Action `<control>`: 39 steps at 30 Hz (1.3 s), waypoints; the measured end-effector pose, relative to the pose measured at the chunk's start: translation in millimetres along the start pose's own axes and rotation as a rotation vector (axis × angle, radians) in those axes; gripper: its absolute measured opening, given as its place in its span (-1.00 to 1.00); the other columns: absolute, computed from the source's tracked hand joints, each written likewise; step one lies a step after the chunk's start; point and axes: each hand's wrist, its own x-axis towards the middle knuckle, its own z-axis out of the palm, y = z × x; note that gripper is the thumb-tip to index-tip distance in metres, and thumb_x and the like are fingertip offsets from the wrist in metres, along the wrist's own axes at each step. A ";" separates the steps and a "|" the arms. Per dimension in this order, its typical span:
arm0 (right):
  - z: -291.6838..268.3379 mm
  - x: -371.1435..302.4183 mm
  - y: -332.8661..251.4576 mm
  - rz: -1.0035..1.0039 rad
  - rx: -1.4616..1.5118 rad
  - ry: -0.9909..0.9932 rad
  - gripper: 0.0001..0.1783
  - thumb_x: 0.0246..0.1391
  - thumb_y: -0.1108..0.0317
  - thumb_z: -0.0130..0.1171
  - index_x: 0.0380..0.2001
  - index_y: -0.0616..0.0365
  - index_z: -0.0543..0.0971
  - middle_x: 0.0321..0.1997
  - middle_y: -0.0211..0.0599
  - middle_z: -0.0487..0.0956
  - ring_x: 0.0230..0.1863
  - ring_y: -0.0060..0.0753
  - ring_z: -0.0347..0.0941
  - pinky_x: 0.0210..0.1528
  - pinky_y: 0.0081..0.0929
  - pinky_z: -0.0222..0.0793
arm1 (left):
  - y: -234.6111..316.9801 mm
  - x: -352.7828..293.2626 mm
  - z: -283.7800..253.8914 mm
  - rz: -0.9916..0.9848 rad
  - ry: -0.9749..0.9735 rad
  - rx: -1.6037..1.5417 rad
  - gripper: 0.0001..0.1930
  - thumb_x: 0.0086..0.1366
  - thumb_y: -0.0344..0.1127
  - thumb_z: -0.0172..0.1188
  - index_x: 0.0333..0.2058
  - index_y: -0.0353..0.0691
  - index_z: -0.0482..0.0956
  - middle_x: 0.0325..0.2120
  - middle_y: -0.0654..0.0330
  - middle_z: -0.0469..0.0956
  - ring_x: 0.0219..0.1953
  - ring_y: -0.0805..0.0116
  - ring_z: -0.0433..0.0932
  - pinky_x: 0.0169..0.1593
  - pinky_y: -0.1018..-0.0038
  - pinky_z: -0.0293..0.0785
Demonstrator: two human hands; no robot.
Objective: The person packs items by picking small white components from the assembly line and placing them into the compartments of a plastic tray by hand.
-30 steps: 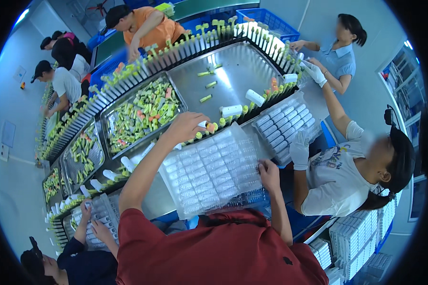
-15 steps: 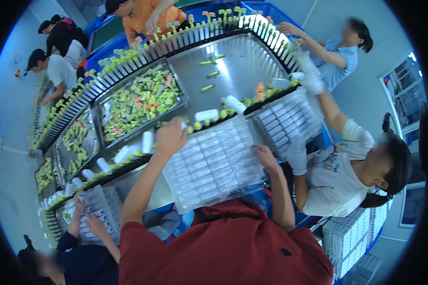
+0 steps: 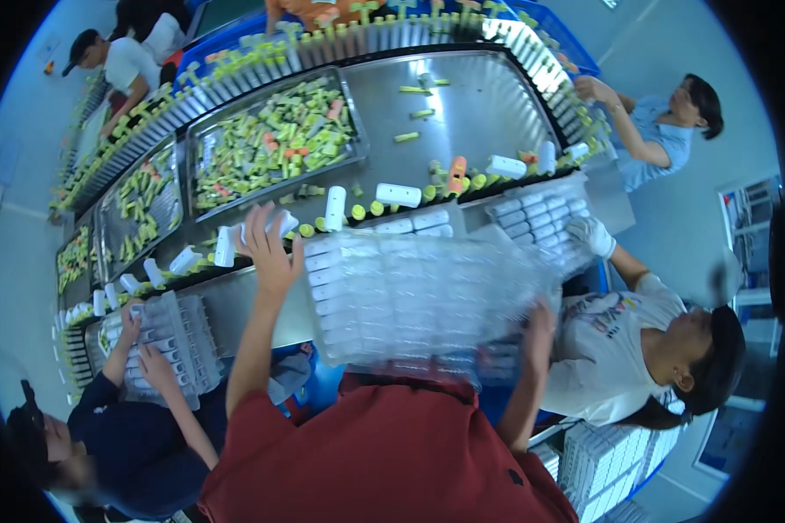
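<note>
My left hand (image 3: pixel 272 253) reaches over the near edge of the line with its fingers apart. Its fingertips are at a white rounded plastic casing (image 3: pixel 281 225); whether they touch it is unclear. In front of me a clear plastic blister tray (image 3: pixel 436 288), blurred on its right side, lies over rows of white casings (image 3: pixel 324 281) that show at its left edge. My right hand (image 3: pixel 539 336), smeared by motion, is at the tray's right edge and seems to grip it. More white casings (image 3: pixel 398 194) rest along the line beside yellow-green capped pieces (image 3: pixel 358 212).
Beyond the line, a metal tray (image 3: pixel 364 144) holds many green and orange pieces. Upright holders (image 3: pixel 323 48) ring the far side. At right, a gloved co-worker's hand (image 3: pixel 591 235) is on another filled tray (image 3: pixel 532 213). At left, a co-worker handles a tray (image 3: pixel 161 344).
My left hand has moved left along the line from the tray's far corner, its fingers spreading. My right hand has swung right, and the clear tray's right side now reaches further right.
</note>
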 end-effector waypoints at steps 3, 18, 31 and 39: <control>-49.3 -3.8 11.3 0.109 0.408 0.365 -0.48 0.54 -0.05 0.03 0.24 0.12 0.59 0.10 -0.32 0.56 0.01 -0.46 0.42 0.12 -0.37 0.34 | -2.1 -51.1 -8.5 0.184 -0.130 -0.404 -0.65 0.26 -0.41 0.28 0.04 -0.17 0.68 0.07 0.08 0.66 0.20 0.05 0.62 0.34 -0.11 0.31; -221.9 -13.0 167.4 -0.190 0.499 0.436 -0.51 0.48 0.04 0.00 0.27 0.10 0.51 0.22 -0.32 0.55 0.18 -0.36 0.44 0.31 -0.17 0.29 | 38.4 -71.6 37.0 -0.266 -0.381 -0.050 -0.58 0.25 -0.31 0.48 0.06 -0.17 0.61 0.02 0.18 0.57 0.19 0.09 0.51 0.29 -0.07 0.29; -217.9 -41.1 195.6 -0.312 0.379 0.397 -0.59 0.40 0.12 0.02 0.15 0.12 0.52 0.11 -0.30 0.55 0.07 -0.32 0.46 0.19 -0.18 0.31 | 70.7 45.4 33.9 -0.469 -0.389 -0.014 -0.62 0.54 -0.09 0.25 0.07 -0.31 0.55 -0.13 -0.12 0.67 -0.19 -0.20 0.73 -0.21 0.03 0.68; -289.7 -84.3 197.5 -0.419 0.221 0.498 -0.63 0.35 0.17 0.03 0.08 0.12 0.53 0.04 -0.28 0.56 0.00 -0.30 0.47 0.12 -0.19 0.32 | -10.6 -22.4 27.6 -0.244 -0.247 0.046 -0.53 0.44 -0.22 0.33 0.23 -0.26 0.51 0.01 -0.03 0.64 0.13 -0.06 0.62 0.10 -0.02 0.55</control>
